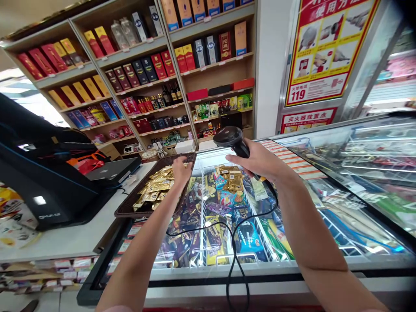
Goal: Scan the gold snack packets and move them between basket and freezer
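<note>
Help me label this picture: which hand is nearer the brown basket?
Left. The left hand is over the right side of the basket; the right hand, holding the black scanner, is away to its right.

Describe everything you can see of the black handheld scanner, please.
The scanner is black and looks like plastic, with a rounded, glossy head and a handle gripped and partly hidden by the right hand. It is held above the glass-topped case, head toward the left, its black cable looping down over the glass.

The scanner (229,137) is black; the packets (155,188) gold; the basket (125,213) dark brown.
</note>
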The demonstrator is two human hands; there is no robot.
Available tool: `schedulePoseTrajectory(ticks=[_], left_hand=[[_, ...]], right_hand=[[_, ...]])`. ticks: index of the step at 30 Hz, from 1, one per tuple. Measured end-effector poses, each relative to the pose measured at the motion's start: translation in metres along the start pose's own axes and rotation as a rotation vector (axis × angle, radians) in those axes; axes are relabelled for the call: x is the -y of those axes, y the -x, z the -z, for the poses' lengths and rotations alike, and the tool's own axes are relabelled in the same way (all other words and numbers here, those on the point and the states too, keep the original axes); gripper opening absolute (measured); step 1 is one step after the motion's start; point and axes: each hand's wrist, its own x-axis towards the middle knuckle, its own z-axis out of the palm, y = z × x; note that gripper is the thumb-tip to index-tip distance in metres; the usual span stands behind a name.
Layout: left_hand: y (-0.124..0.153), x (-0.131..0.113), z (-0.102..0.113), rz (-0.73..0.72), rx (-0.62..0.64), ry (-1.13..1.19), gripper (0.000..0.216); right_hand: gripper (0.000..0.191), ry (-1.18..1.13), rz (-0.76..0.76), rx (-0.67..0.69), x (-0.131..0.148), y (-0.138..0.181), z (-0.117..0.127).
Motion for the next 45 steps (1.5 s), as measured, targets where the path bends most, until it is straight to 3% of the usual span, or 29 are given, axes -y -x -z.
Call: schedulePoseTrajectory(ticks=[3, 6, 8, 11, 15, 19, 25, 29, 34, 45], left_hand=[[0.031, -0.031, -0.059, -0.093, 0.258, -0.054, 0.032], [0.063, -0.047, -0.113, -0.092, 0.388, -0.131, 0.050], [0.077, -0.050, -0.134, -0.095, 0.402, -0.160, 0.055], [0.083, -0.046, -0.141, -0.114, 0.391, -0.145, 0.051], [0.079, -0.032, -0.117, -0.137, 0.368, -0.035, 0.027], [0.074, -0.013, -0.072, -0.103, 0.279, 0.139, 0.014], [0.069, 0.021, 0.008, -0.002, 0.137, 0.421, 0.025], [0.072, 0.037, 0.040, 0.025, 0.051, 0.520, 0.033], [0.078, 0.048, 0.052, 0.064, -0.003, 0.559, 0.033], [0.075, 0.059, 0.050, 0.110, -0.061, 0.549, 0.033]], right_hand=[[0.036, 0.007, 0.047, -0.071, -0.006, -0.002, 0.005], [0.038, 0.008, 0.087, -0.082, -0.006, 0.000, 0.008], [0.040, 0.000, 0.103, -0.070, -0.004, 0.002, 0.010], [0.041, -0.021, 0.103, -0.025, 0.002, 0.006, 0.011], [0.042, -0.042, 0.086, 0.039, 0.008, 0.009, 0.009], [0.040, -0.044, 0.070, 0.100, 0.010, 0.012, 0.002], [0.041, -0.110, 0.054, 0.282, 0.011, 0.012, -0.018], [0.044, -0.158, 0.007, 0.422, 0.012, 0.010, -0.036], [0.048, -0.138, -0.033, 0.505, 0.012, 0.011, -0.050], [0.047, -0.128, -0.049, 0.502, 0.014, 0.013, -0.052]])
